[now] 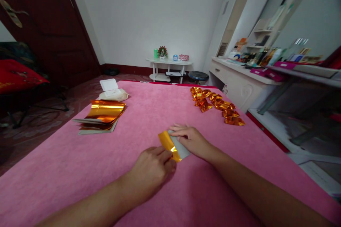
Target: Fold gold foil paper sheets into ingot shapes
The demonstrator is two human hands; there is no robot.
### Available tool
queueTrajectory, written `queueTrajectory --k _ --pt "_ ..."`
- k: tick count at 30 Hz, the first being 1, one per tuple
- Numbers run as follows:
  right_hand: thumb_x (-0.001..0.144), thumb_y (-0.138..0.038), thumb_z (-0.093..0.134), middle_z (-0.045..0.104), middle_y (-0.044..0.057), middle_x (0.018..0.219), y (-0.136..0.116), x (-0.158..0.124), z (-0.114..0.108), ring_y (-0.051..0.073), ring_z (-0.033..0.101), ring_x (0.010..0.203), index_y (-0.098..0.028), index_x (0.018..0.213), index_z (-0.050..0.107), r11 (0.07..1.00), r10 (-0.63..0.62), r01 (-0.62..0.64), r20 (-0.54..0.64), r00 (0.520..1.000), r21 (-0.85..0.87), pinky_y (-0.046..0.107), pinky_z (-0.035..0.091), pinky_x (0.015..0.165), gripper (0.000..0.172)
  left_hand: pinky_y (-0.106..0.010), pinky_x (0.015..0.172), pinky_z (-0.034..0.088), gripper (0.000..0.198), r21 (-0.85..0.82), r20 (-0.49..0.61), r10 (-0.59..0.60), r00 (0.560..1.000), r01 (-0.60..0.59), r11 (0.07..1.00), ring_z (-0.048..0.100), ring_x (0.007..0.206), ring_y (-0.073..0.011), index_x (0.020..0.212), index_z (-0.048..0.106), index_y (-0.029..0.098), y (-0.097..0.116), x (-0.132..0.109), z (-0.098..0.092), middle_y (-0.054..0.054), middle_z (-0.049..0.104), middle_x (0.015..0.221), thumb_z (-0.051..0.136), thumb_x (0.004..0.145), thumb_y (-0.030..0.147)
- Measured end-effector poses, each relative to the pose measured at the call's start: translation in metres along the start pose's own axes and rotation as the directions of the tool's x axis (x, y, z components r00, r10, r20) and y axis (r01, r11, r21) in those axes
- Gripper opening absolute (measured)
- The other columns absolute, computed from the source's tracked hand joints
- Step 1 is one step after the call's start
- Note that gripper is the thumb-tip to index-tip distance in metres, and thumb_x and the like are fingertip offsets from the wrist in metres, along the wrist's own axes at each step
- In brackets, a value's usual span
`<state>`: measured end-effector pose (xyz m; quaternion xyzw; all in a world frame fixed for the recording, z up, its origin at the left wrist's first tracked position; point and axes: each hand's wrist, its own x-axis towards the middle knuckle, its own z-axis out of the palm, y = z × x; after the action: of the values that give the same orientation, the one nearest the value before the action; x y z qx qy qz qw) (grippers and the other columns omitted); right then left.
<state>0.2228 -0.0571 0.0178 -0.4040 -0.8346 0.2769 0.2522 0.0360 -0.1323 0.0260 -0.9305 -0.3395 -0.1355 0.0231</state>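
Counted clockwise from one gold sheet (pixel 165 141) at centre, under two hands, left hand (pixel 156 166) and right hand (pixel 192 140): ten o'clock, one sheet stack (pixel 106 111); toward eleven, one white pack (pixel 114 95); twelve, one side table (pixel 149 60) bearing four articles; one o'clock, one stool (pixel 198 76); toward two, over six folded gold pieces (pixel 204 105), overlap preventing exact count.

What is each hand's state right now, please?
Left hand: curled at the folded gold sheet; grip can't be told.
Right hand: open, laid on the sheet's grey side.
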Motion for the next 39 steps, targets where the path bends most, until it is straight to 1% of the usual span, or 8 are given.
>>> queueTrajectory --k 2,4,7,10,20,24,29,39 --pt "0.074 -0.004 0.047 0.064 0.006 0.116 -0.006 -0.011 0.000 0.019 0.056 0.111 -0.021 0.098 0.070 0.993 -0.028 0.045 -0.150 0.988 0.113 0.041 0.037 0.100 0.037 -0.033 0.063 0.049 0.020 -0.015 -0.012 0.014 1.000 -0.014 1.000 0.058 0.073 -0.0186 0.084 0.061 0.018 -0.001 -0.001 0.001 -0.003 0.064 0.081 0.042 0.091 0.021" --pt "0.074 -0.005 0.049 0.066 0.006 0.099 -0.011 -0.024 -0.002 0.016 0.061 0.092 -0.019 0.088 0.071 0.982 -0.092 0.121 -0.195 0.976 0.143 0.030 0.046 0.082 0.029 -0.034 0.067 0.050 0.021 -0.030 -0.031 0.032 0.999 -0.033 0.999 0.059 0.077 -0.0187 0.096 0.061 0.018 -0.002 -0.002 0.002 -0.004 0.065 0.087 0.041 0.092 0.021" --pt "0.068 -0.001 0.052 0.062 0.001 0.077 -0.011 -0.036 -0.006 0.012 0.057 0.071 -0.019 0.077 0.071 0.990 -0.130 0.132 -0.065 0.989 0.037 0.025 0.043 0.069 0.028 -0.035 0.071 0.050 0.025 -0.050 -0.034 0.034 0.999 -0.035 0.998 0.059 0.082 -0.0193 0.108 0.058 0.018 -0.004 -0.003 0.001 -0.005 0.065 0.094 0.040 0.092 0.021" --pt "0.064 0.004 0.049 0.058 -0.001 0.070 -0.004 -0.037 -0.007 0.010 0.054 0.065 -0.019 0.072 0.071 0.995 -0.104 0.104 0.018 0.994 0.001 0.023 0.040 0.065 0.033 -0.035 0.071 0.050 0.026 -0.092 0.005 0.028 1.000 -0.028 0.995 0.058 0.085 -0.0196 0.108 0.060 0.019 -0.006 -0.002 -0.002 -0.005 0.064 0.097 0.040 0.092 0.022" --pt "0.064 0.000 0.055 0.063 0.001 0.074 -0.008 -0.035 -0.009 0.012 0.055 0.069 -0.016 0.073 0.071 0.997 -0.047 0.043 0.050 0.998 0.065 0.023 0.041 0.067 0.024 -0.033 0.081 0.046 0.023 -0.293 -0.030 0.009 0.999 -0.017 0.956 0.055 0.094 -0.0182 0.105 0.064 0.024 -0.026 0.003 0.003 -0.004 0.062 0.106 0.048 0.089 0.024" --pt "0.068 -0.006 0.060 0.064 0.002 0.075 -0.009 -0.035 -0.009 0.013 0.055 0.070 -0.017 0.074 0.072 0.996 -0.012 0.007 0.057 0.998 0.085 0.023 0.041 0.065 0.017 -0.029 0.080 0.045 0.019 -0.479 -0.079 -0.088 0.993 0.040 0.877 0.056 0.093 -0.0156 0.097 0.069 0.025 -0.028 0.006 0.006 -0.003 0.063 0.099 0.053 0.086 0.022" --pt "0.068 -0.006 0.060 0.063 0.001 0.075 -0.007 -0.034 -0.008 0.012 0.055 0.070 -0.018 0.074 0.072 0.996 0.009 -0.016 0.074 0.997 0.093 0.022 0.040 0.064 0.018 -0.026 0.072 0.045 0.016 -0.666 -0.024 -0.247 0.969 0.169 0.727 0.056 0.081 -0.0129 0.079 0.070 0.019 -0.027 0.009 0.012 -0.002 0.062 0.083 0.055 0.085 0.017" --pt "0.062 -0.007 0.064 0.062 -0.001 0.076 -0.019 -0.038 -0.013 0.013 0.054 0.073 -0.020 0.072 0.069 0.999 0.051 -0.049 0.094 0.994 -0.021 0.025 0.040 0.071 0.017 -0.028 0.071 0.048 0.009 -0.743 0.007 -0.266 0.964 0.183 0.643 0.057 0.080 -0.0136 0.081 0.071 0.019 -0.028 0.008 0.012 -0.003 0.061 0.084 0.062 0.079 0.016"
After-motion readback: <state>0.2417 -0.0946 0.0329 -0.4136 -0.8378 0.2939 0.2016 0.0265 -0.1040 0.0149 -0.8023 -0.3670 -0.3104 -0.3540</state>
